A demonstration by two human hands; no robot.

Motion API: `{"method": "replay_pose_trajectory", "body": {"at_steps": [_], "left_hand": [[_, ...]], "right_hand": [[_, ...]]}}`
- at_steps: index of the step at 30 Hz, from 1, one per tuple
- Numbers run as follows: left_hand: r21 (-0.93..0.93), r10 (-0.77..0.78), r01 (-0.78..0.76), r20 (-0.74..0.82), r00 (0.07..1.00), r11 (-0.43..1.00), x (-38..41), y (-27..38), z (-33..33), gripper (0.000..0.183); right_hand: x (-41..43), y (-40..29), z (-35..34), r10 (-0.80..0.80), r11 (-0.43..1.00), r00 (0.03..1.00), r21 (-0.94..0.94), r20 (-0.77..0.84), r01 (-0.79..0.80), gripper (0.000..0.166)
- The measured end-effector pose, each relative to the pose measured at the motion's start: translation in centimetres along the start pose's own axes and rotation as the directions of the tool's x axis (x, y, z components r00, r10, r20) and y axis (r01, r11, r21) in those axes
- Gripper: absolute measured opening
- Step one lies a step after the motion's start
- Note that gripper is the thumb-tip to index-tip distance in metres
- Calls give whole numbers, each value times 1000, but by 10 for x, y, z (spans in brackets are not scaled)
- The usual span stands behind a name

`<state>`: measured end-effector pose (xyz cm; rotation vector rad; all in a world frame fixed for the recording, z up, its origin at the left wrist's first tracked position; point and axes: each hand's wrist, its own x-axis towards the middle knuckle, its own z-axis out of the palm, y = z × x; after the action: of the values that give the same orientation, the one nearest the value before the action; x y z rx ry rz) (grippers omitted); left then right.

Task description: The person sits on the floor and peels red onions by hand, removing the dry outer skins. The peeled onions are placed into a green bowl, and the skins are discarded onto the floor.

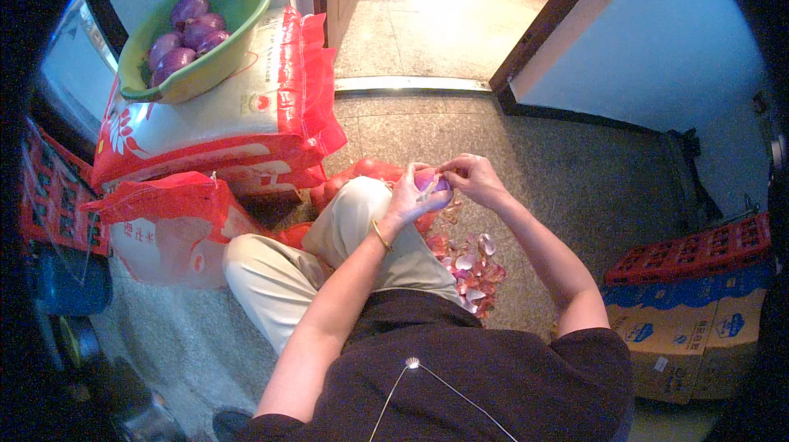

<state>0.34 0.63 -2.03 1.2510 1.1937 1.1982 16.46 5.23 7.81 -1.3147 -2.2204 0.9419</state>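
My left hand (405,198) holds a purple onion (432,182) above the floor, just beyond my knee. The fingers of my right hand (476,178) are pinched together against the onion's upper right side; whether they grip a bit of skin cannot be made out. Beneath and to the right of my knee, red and white onion peels (471,275) lie heaped on the floor. Several purple onions (191,32) rest in a green plastic basin (249,16), far from both hands at the upper left.
Printed sacks (203,124) support the basin. A red mesh sack (363,172) lies behind my knee, and another red-and-white bag (179,238) stands at the left. Cardboard boxes (666,343) with a red plastic crate (690,251) on top stand at the right. A doorway threshold (413,84) lies ahead.
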Motion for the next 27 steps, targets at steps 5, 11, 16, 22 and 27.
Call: {"method": "replay_pose_trajectory", "body": {"at_steps": [5, 11, 16, 22, 27], "left_hand": [[387, 167, -106, -126, 978, 916, -4, 20, 8, 68], [327, 210, -156, -138, 968, 932, -9, 30, 5, 75], [127, 102, -84, -135, 986, 988, -11, 36, 0, 75], [274, 207, -156, -168, 964, 949, -8, 29, 1, 74], [207, 189, -149, -191, 963, 967, -13, 40, -1, 53]], "right_hand": [[2, -8, -6, -15, 965, 998, -261, 68, 33, 12], [-9, 8, 10, 114, 978, 982, 191, -148, -85, 12], [-13, 18, 20, 382, 530, 924, 827, -34, -189, 16], [-1, 5, 22, 148, 958, 971, 272, -191, -92, 17], [-2, 3, 28, 171, 895, 940, 445, -297, -22, 14]]}}
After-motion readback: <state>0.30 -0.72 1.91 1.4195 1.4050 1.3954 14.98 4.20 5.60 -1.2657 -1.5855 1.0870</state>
